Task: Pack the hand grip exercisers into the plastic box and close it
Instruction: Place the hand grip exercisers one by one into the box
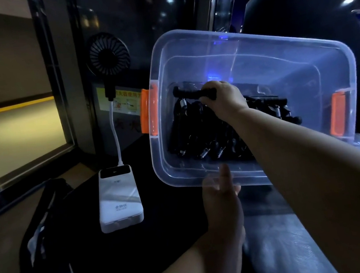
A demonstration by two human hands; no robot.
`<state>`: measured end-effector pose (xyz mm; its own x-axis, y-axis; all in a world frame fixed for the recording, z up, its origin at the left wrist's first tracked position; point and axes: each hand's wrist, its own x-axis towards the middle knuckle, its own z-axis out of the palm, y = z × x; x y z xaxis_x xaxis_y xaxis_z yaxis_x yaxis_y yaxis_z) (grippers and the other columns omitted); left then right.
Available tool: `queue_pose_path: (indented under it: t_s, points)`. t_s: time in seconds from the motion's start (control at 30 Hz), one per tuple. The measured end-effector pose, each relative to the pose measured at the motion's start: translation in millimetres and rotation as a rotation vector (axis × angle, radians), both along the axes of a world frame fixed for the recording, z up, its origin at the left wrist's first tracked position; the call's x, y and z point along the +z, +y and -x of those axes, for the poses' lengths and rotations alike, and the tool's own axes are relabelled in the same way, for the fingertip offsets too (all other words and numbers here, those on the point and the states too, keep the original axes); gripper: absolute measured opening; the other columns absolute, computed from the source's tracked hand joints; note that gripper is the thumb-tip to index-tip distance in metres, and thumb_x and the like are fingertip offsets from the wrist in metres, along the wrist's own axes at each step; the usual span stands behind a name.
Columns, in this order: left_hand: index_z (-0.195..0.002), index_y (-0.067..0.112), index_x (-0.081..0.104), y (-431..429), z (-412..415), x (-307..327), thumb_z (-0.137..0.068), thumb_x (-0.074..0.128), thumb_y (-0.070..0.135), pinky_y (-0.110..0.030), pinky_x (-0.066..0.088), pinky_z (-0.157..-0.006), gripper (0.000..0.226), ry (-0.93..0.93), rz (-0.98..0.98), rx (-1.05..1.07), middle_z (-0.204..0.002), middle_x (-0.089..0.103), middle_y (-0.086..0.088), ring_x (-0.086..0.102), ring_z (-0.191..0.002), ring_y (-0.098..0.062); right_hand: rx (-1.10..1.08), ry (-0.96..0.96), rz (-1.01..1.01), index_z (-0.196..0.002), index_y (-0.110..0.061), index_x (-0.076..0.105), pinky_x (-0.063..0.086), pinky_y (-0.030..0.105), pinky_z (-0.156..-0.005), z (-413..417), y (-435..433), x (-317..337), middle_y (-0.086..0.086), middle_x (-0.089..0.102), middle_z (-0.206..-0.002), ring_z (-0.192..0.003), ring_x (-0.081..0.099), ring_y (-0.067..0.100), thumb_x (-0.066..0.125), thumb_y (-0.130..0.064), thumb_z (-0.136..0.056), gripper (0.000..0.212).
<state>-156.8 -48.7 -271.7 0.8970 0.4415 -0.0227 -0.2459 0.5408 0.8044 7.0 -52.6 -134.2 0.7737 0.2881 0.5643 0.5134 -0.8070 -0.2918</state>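
While our left hand (221, 190) grips the near rim of the plastic box (253, 42) in the lower middle of the frame, thumb up against the clear wall and fingers curled under the edge, the box sits tilted with its open top facing us. It fills the centre and right of the picture and has no lid on it. An orange latch (150, 112) hangs at its left end and a second orange latch (340, 115) at its right end.

Our right hand (223, 94) reaches in from the lower right, and its fingers are curled round one black handle of a hand grip exerciser (192, 94), held near the far wall of the box. Below it a pile of exercisers (209, 137) lies on the box floor, black handles and shiny coil springs tangled together.

To the left of the box, a white power bank (120, 201) lies on the dark surface (144, 255). A small black fan (108, 53) stands above it on a white bendy stalk plugged into its top, in the upper left of centre.
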Motion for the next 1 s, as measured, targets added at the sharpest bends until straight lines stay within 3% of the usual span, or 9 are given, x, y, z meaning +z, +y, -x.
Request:
queue_pose_path:
  t_s: [0.17, 0.33, 0.53, 0.8, 1.0]
  points:
    - [-0.089, 0.007, 0.055, 0, 0, 2, -0.093, 0.055, 0.034, -0.028, 0.052, -0.079, 0.028, 0.008, 0.022, -0.008, -0.078, 0.064, -0.001, 0.065, -0.069, -0.004, -0.040, 0.119, 0.011, -0.127, -0.022, 0.056, 0.041, 0.032, -0.093, -10, -5, -4, 0.008, 0.061, -0.126, -0.117, 0.054, 0.029, 0.061, -0.044, -0.090, 0.043]
    - [-0.086, 0.005, 0.054, 0, -1, 1, -0.094, 0.055, 0.030, -0.028, 0.052, -0.076, 0.026, -0.010, 0.055, 0.001, -0.077, 0.063, -0.003, 0.062, -0.074, -0.011, -0.026, 0.178, -0.003, -0.129, -0.028, 0.048, 0.040, 0.037, -0.098, -15, -9, -6, 0.001, 0.056, -0.132, -0.120, 0.052, 0.027, 0.040, -0.065, -0.090, 0.054]
    - [-0.083, 0.008, 0.055, 0, 0, 2, -0.095, 0.054, 0.028, -0.025, 0.052, -0.075, 0.023, -0.017, 0.053, -0.003, -0.076, 0.063, -0.005, 0.062, -0.075, -0.013, -0.046, 0.083, 0.150, -0.124, -0.033, 0.055, 0.029, 0.040, -0.102, -16, -7, -4, 0.005, 0.053, -0.130, -0.123, 0.046, 0.028, 0.035, -0.049, -0.097, 0.037]
    - [-0.091, 0.002, 0.057, 0, -1, 0, -0.094, 0.054, 0.031, -0.029, 0.052, -0.078, 0.029, -0.049, 0.019, -0.011, -0.079, 0.065, -0.004, 0.064, -0.079, -0.015, -0.077, 0.130, 0.200, -0.128, -0.040, 0.053, 0.027, 0.046, -0.105, -19, -11, -8, 0.000, 0.048, -0.139, -0.130, 0.039, 0.027, 0.033, -0.065, -0.092, 0.048]
    - [-0.093, 0.006, 0.053, 0, 2, 1, -0.092, 0.055, 0.033, -0.014, 0.040, -0.047, 0.027, -0.008, -0.005, 0.016, -0.067, 0.053, -0.001, 0.050, -0.049, 0.002, -0.119, 0.075, 0.101, -0.143, -0.029, 0.037, 0.024, 0.046, -0.108, -7, -19, -17, 0.005, 0.041, -0.147, -0.139, 0.025, 0.028, 0.036, -0.067, -0.091, 0.065]
